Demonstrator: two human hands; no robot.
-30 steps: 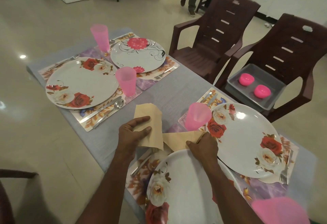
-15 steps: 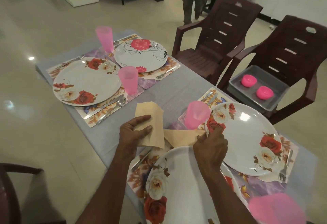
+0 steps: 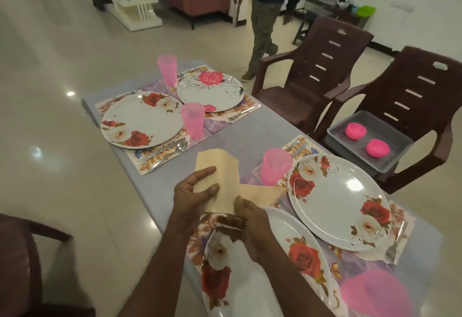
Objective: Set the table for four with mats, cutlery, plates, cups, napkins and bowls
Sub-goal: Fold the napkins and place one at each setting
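My left hand point(image 3: 193, 195) grips a stack of beige napkins point(image 3: 220, 166) above the grey table point(image 3: 235, 139). My right hand point(image 3: 252, 228) pinches the stack's lower edge, thumb on top. One folded napkin point(image 3: 262, 193) lies on the table between the near rose plate point(image 3: 252, 281) and a pink cup point(image 3: 275, 166). Three more plates point(image 3: 337, 204) point(image 3: 142, 121) point(image 3: 211, 91) sit on floral mats. Further pink cups point(image 3: 192, 120) point(image 3: 167, 69) point(image 3: 375, 294) stand beside them. A knife and spoon point(image 3: 170, 150) and forks point(image 3: 395, 244) lie on the mats.
Two pink bowls point(image 3: 355, 130) point(image 3: 377, 148) lie in a grey tray point(image 3: 392, 124) on the right brown chair point(image 3: 420, 86). A second brown chair point(image 3: 312, 71) stands beside it, another chair point(image 3: 20, 254) at lower left. A person point(image 3: 267, 16) walks behind the table.
My right hand left the folded napkin on the table and moved left to the stack in my left hand. The view tilted up; the person behind stepped closer.
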